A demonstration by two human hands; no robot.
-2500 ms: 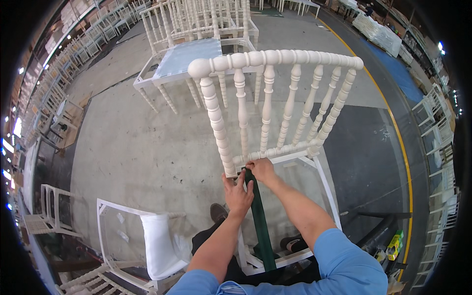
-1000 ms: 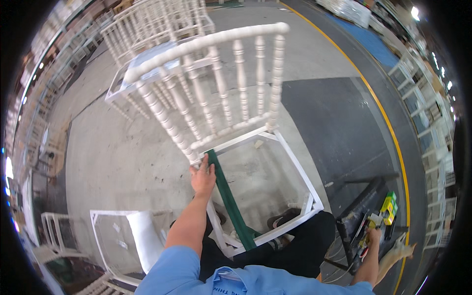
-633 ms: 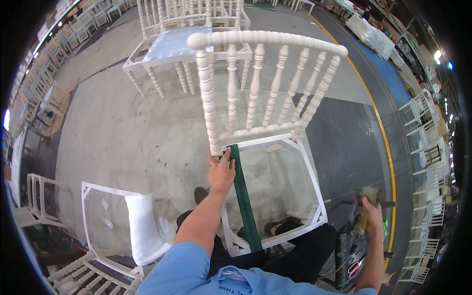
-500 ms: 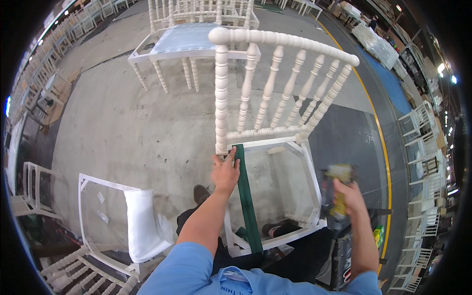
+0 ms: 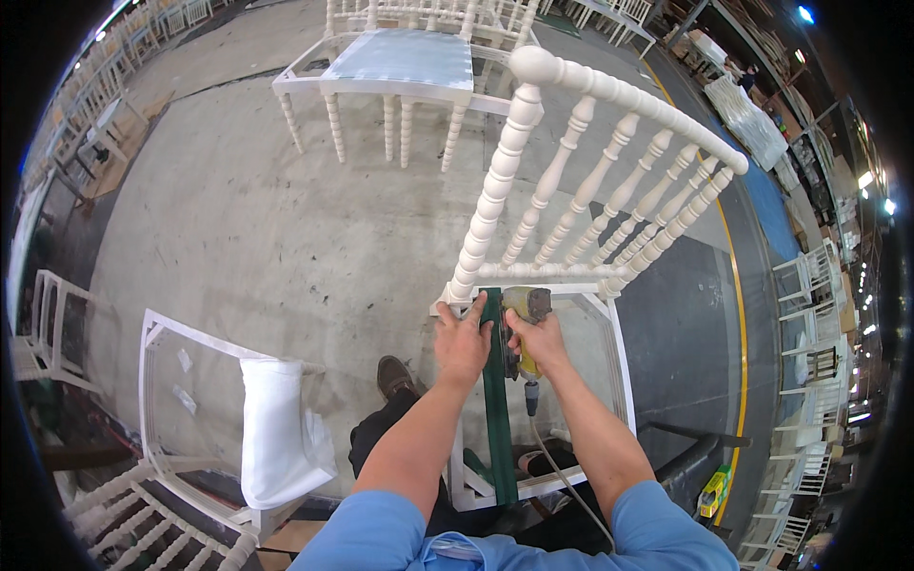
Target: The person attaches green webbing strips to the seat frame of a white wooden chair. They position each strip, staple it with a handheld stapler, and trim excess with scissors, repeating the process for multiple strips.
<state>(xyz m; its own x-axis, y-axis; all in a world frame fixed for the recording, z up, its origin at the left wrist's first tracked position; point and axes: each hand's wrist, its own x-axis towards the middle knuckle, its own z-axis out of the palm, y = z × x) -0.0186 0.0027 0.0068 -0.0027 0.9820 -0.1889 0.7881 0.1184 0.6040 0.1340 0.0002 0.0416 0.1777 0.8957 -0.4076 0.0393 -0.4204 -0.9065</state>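
A white chair with a turned-spindle back stands before me, its seat frame open in the middle. A dark green webbing strap runs across the frame near its left side, from the back rail to the front rail. My left hand lies on the back left corner, fingers stretched out and touching the strap's far end. In my right hand is a yellow staple gun, gripped by its handle. Its nose is beside the strap at the back rail; contact is hard to tell. A hose trails from the handle.
At the left another white chair frame carries a folded white cloth. Chairs with a pale seat panel stand ahead. Several white chairs line the right side, beyond a yellow floor line. A green-yellow box sits at lower right.
My right hand has brought the staple gun in from the right to the strap's far end. My left hand stays at the corner. The chair appears further right and more tilted in view.
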